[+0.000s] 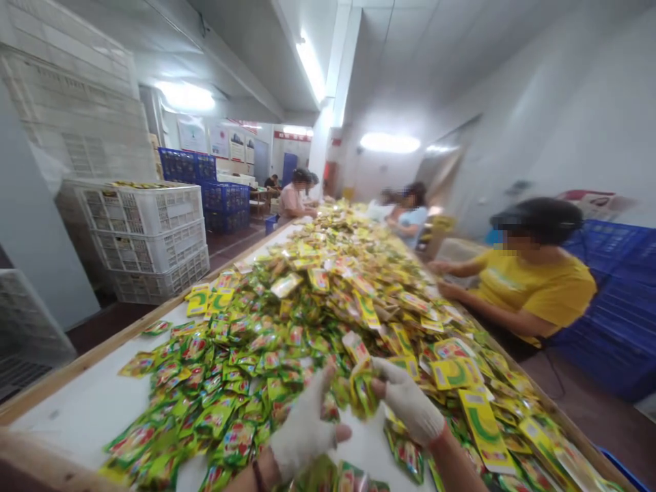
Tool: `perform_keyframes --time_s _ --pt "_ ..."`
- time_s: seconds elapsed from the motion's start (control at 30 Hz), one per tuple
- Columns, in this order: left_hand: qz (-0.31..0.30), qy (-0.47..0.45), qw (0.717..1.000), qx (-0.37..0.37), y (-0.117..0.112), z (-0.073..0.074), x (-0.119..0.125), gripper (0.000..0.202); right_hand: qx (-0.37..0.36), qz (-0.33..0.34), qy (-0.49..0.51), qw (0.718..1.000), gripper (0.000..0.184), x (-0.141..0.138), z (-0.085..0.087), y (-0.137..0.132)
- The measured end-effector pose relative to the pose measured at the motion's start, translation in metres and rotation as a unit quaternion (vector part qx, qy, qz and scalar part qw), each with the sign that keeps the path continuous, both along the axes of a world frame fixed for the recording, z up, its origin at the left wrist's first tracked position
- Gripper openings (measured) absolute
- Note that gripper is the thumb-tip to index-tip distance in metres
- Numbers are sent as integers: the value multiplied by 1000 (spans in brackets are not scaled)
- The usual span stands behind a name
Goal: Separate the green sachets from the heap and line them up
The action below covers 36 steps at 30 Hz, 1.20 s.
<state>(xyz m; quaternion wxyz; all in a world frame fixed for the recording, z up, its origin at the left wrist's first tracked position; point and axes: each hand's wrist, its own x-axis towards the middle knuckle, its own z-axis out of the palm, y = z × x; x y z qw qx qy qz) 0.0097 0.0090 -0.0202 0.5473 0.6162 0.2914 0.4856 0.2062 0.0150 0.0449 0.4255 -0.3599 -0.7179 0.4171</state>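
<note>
My left hand (306, 427), in a white glove with bare fingertips, is over the heap of small green sachets (238, 441). Its thumb stands apart from the fingers, and I see nothing gripped in it. Opposite it, my right hand (414, 404), gloved the same way, pinches a yellow-green sachet (363, 393) between thumb and fingers; motion blurs its edges. White tabletop shows between the two hands. Longer yellow packets (484, 424) lie to the right of my right hand, mixed with green ones.
The long wooden-rimmed table (110, 352) carries a high pile of packets (353, 273) down its middle. A person in a yellow shirt (533, 287) works at the right edge; others sit farther off. White crates (148, 249) stand left, blue crates (609, 321) right.
</note>
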Motion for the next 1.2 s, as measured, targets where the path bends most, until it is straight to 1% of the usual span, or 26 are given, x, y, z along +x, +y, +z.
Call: perform_keyframes --time_s 0.03,0.07,0.1,0.13,0.17,0.2,0.23,0.27,0.3,0.33,0.37,0.4,0.43,0.47,0.5,0.57,0.67,0.77,0.87,0.97,1.0,1.07,1.13,1.2 --pt "-45 -18 999 19 0 7 -2 104 -28 41 51 997 41 -6 0 -11" --pt "-102 -30 994 29 -2 15 -4 111 -50 68 87 993 47 -13 -2 -21" --pt "-160 -35 986 26 -4 21 -5 110 -67 80 117 988 52 -19 -5 -29" --pt "-208 -34 977 19 -7 27 -6 102 -80 82 139 984 55 -24 -9 -34" --pt "-235 -24 972 14 -10 31 -8 90 -87 76 154 981 56 -28 -13 -38" --pt "-233 -3 972 11 -13 33 -10 76 -88 61 165 980 56 -30 -18 -40" --pt "-200 31 979 15 -16 34 -13 63 -86 35 174 980 55 -30 -22 -42" --pt "-143 76 986 27 -19 33 -17 52 -79 -3 184 980 52 -29 -25 -43" --pt "-66 130 988 45 -21 31 -21 45 -69 -52 194 977 49 -27 -28 -44" --pt "18 188 979 70 -23 29 -25 42 -59 -109 202 972 46 -26 -30 -46" --pt "98 248 959 100 -24 25 -29 43 -49 -163 205 964 44 -24 -31 -48" --pt "163 306 929 133 -26 22 -32 45 -40 -211 199 956 42 -24 -32 -50" --pt "208 357 896 164 -27 19 -34 48 -29 -248 182 951 42 -25 -32 -52" --pt "230 399 867 190 -29 17 -35 48 -20 -275 157 948 41 -27 -32 -55" --pt "236 432 844 212 -30 16 -36 47 -13 -291 126 948 41 -31 -32 -57" --pt "222 473 817 245 -33 16 -37 42 -2 -297 66 953 39 -38 -31 -60" --pt "204 490 799 283 -34 19 -39 37 -3 -266 -6 964 33 -44 -30 -62" --pt "190 480 799 308 -33 18 -44 40 -33 -207 -36 977 30 -39 -27 -62" --pt "178 462 815 299 -31 16 -48 45 -75 -159 -45 983 30 -30 -22 -61" --pt "153 451 839 261 -29 16 -49 47 -92 -161 -23 982 35 -23 -18 -60" --pt "143 452 843 254 -29 17 -50 47 -93 -164 -17 982 35 -21 -17 -60" --pt "126 459 839 263 -28 19 -50 49 -104 -149 -24 983 31 -19 -17 -57" --pt "113 467 824 300 -29 21 -50 51 -124 -106 -53 985 25 -17 -17 -54" --pt "104 472 808 336 -31 23 -49 52 -128 -71 -75 986 20 -17 -17 -50"
